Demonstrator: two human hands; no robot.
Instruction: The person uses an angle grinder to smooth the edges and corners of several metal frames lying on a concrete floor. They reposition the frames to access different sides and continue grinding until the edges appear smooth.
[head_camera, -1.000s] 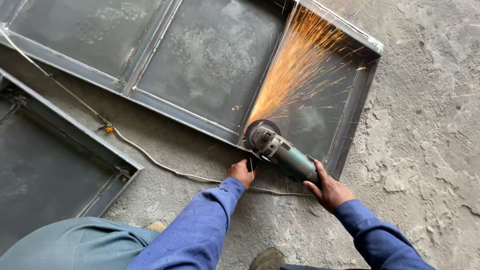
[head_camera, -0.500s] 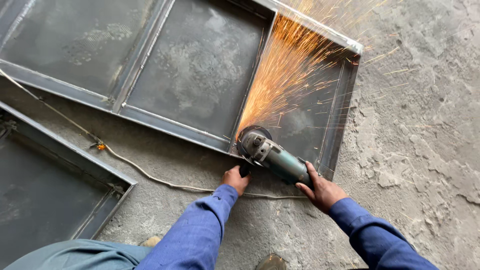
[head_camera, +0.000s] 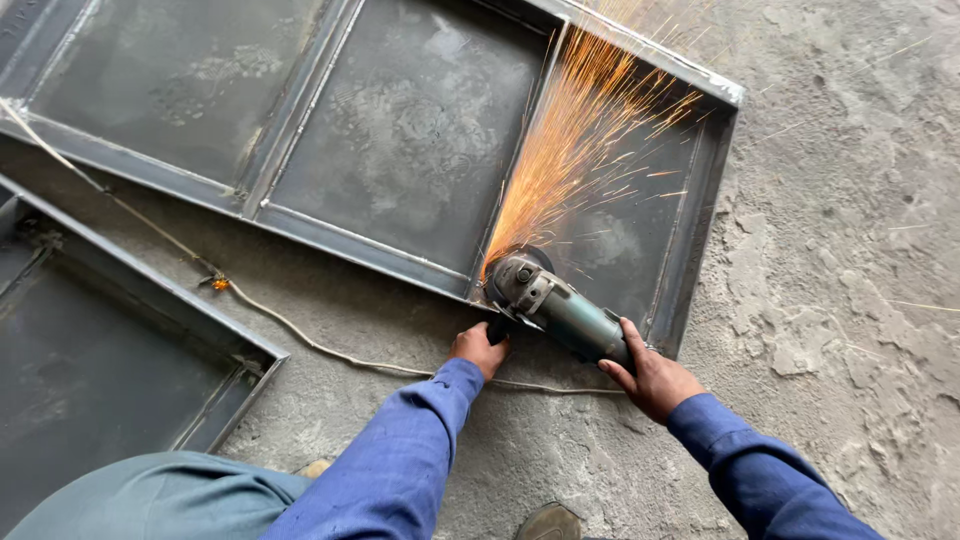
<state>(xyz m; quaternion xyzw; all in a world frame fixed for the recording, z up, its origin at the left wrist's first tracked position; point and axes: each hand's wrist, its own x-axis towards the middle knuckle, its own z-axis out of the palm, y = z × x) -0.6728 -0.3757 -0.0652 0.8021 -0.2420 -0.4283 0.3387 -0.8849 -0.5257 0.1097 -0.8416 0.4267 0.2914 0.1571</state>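
Grinder (head_camera: 560, 310): handheld angle type, grey-green body, in both my hands, low over the near edge of the frame (head_camera: 420, 130).

Nearest items: my knee in grey-green cloth at the bottom left; a shoe tip (head_camera: 548, 522) at the bottom edge; two blue sleeves.

Right hand (head_camera: 652, 380): fingers wrapped tight round the tail of the grinder body, thumb on top.

Left hand (head_camera: 478, 350): fingers closed round the dark side handle just below the grinder head.

Cord (head_camera: 300, 335): thin and pale, lying on the concrete floor (head_camera: 850, 250), running from the far left past an orange tag to a point beneath my hands.

Disc: at the head of the tool, touching the frame where an inner bar meets the near rail. Sparks (head_camera: 575, 140) fan up and away from me across the right-hand panel.

Frame, steel: flat on the floor, divided by bars into panels. A second frame (head_camera: 120, 340) lies to the left, apart from the first.

Step in hand, as I judge it: grinding the joint at that bar. The next move calls for a steady two-handed hold and slow travel along the seam, with the cord kept behind the disc.

Orientation: long axis runs from my right hand up and left to the disc; head points away from me, toward the bar.
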